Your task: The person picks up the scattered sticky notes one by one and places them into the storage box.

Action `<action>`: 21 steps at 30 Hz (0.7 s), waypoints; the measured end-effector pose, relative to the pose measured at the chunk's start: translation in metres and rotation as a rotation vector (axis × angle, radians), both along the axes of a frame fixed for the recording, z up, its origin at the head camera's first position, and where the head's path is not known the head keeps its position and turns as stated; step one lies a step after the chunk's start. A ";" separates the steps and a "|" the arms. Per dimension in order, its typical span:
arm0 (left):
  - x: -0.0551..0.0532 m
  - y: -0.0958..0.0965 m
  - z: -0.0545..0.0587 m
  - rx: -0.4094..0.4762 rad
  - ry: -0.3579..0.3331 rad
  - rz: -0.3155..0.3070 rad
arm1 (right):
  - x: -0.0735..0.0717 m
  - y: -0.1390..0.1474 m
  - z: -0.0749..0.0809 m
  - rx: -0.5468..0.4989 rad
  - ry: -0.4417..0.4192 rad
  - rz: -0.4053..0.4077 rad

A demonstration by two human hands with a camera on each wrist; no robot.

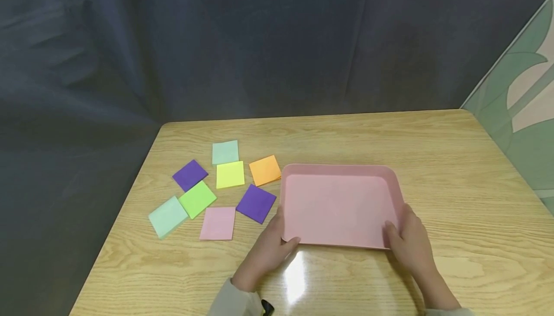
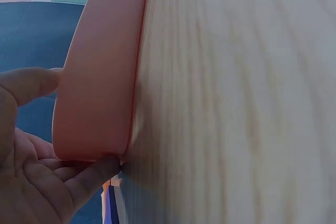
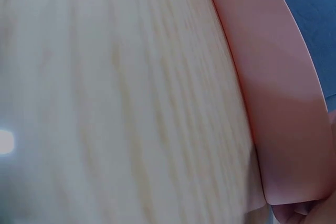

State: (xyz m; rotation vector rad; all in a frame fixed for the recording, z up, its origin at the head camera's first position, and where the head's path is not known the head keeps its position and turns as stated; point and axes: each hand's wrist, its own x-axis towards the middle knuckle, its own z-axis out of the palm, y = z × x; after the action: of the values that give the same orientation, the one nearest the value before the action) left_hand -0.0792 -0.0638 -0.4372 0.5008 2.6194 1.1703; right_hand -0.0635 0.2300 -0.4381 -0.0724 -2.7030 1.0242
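A shallow pink tray [image 1: 342, 246] with rounded corners sits on the wooden table, its long side facing me. My left hand [image 1: 269, 247] grips its near left corner, the thumb by the front rim and the fingers along the left side. In the left wrist view, the left hand [image 2: 39, 177] shows fingers against the end of the tray wall [image 2: 100, 77]. At the near right corner my right hand [image 1: 411, 240] holds the tray, thumb over the rim and fingers outside. Only part of the right hand [image 3: 320, 211] appears in the right wrist view.
Left of the tray lie several square paper pads: purple [image 1: 256, 204], orange [image 1: 265, 170], yellow [image 1: 230, 174], pink [image 1: 218, 223], bright green [image 1: 197, 199] and pale green [image 1: 168, 216]. A dark curtain [image 1: 277, 42] hangs behind the table [image 1: 467, 176]. A patterned panel [image 1: 528, 99] stands at right.
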 end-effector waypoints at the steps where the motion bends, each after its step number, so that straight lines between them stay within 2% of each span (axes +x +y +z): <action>1: 0.000 -0.001 0.000 0.001 0.000 0.001 | 0.000 0.000 0.000 -0.004 0.002 0.004; 6: 0.001 -0.005 0.000 0.020 0.002 0.002 | 0.002 -0.002 0.000 -0.008 -0.068 0.015; 11: 0.003 -0.007 0.001 0.053 0.037 -0.007 | 0.003 -0.001 0.002 0.007 -0.137 0.018; 21: 0.002 -0.011 0.001 0.077 0.103 -0.013 | 0.006 0.003 0.004 0.070 -0.167 0.001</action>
State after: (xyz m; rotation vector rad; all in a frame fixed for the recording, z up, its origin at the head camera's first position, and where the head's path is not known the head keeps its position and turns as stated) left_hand -0.0774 -0.0745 -0.4359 0.6074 2.6609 1.2779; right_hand -0.0578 0.2326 -0.4343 -0.1506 -2.8861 0.9623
